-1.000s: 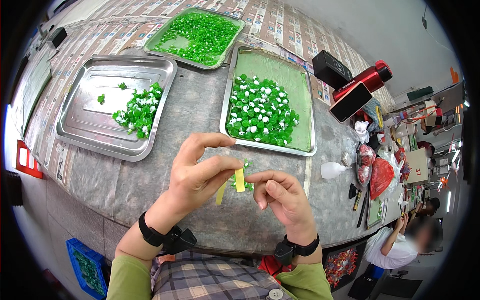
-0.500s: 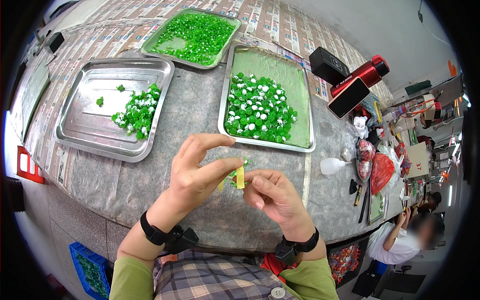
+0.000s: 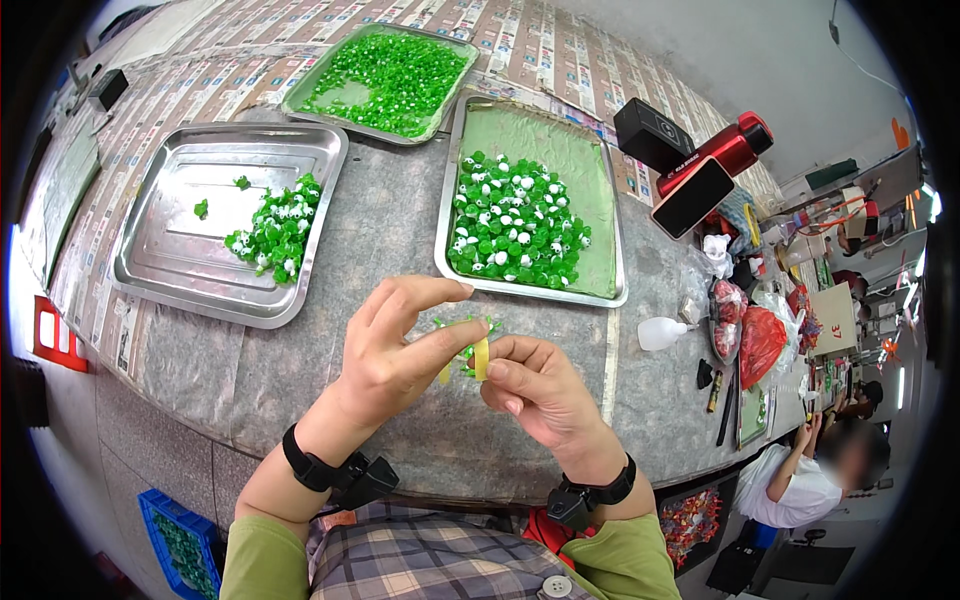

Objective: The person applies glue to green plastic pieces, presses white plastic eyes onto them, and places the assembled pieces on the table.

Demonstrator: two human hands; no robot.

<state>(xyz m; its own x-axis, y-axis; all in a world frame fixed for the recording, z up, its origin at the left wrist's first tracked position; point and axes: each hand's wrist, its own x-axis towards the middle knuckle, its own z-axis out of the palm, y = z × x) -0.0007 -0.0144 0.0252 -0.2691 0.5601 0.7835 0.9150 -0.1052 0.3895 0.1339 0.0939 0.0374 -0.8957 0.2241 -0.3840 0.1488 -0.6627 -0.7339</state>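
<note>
Yellow strip seems light, flexible: grip its ends. Your loosely curved left hand and curled right hand pinch it.

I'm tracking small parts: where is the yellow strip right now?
In the head view, the yellow strip is near the centre, between the left hand and the right hand, just below the right-side metal tray.

strip: yellow | pieces: green, white | garment: grey plaid | sleeve: green | flask: red
</note>
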